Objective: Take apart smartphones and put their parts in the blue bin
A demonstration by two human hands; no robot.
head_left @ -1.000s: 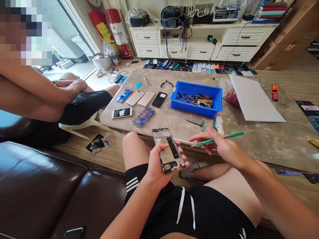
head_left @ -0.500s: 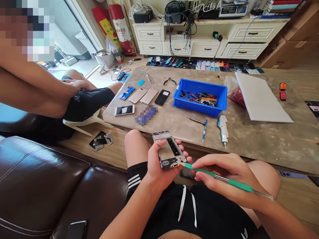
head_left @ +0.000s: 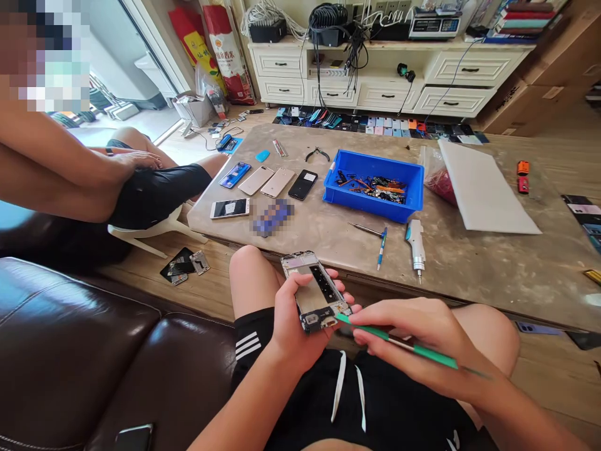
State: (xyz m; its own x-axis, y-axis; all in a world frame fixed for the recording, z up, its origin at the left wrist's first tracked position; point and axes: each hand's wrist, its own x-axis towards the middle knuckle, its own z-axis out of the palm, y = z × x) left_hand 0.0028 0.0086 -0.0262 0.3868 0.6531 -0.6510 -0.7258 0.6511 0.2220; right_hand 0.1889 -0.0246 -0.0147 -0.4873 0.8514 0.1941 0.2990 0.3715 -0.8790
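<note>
Along the table's point(head_left: 323, 235) near edge, the left hand point(head_left: 291, 319) wraps a phone frame point(head_left: 307, 295) while the right hand point(head_left: 416, 329) pinches 1 green pick point(head_left: 434, 356) at its lower end. Prying seems in hand, probably calling next for light leverage. The frame's long axis runs roughly square to that edge, top end tableward.

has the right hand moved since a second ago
Yes, toward the body: the right hand then covered part of the white electric screwdriver; now it is clear of it, holding the green-handled tool at the phone frame.
</note>
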